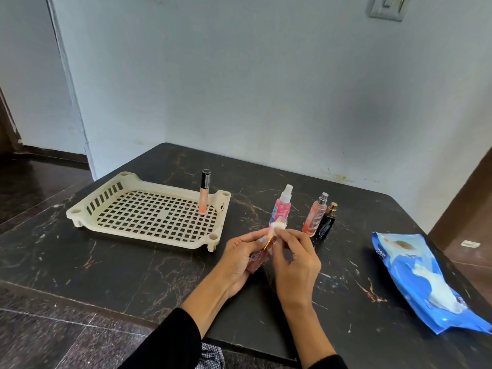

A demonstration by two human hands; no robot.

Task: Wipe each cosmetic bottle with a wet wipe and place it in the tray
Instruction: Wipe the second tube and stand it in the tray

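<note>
My left hand (pixel 241 258) grips a small pinkish bottle (pixel 257 258) over the dark marble table. My right hand (pixel 294 262) pinches a white wet wipe (pixel 278 230) against the bottle's top. A cream slotted tray (pixel 149 230) lies at the left with a tall peach tube with a black cap (pixel 204 193) standing upright in its far right corner. Behind my hands stand a pink spray bottle (pixel 282 206), a peach spray bottle (pixel 315 215) and a small black bottle with a gold cap (pixel 326 222).
A blue pack of wet wipes (pixel 423 280) lies at the table's right edge, with a white wipe showing at its opening. The table (pixel 119 267) meets the wall at the back. Dark floor lies to the left and in front.
</note>
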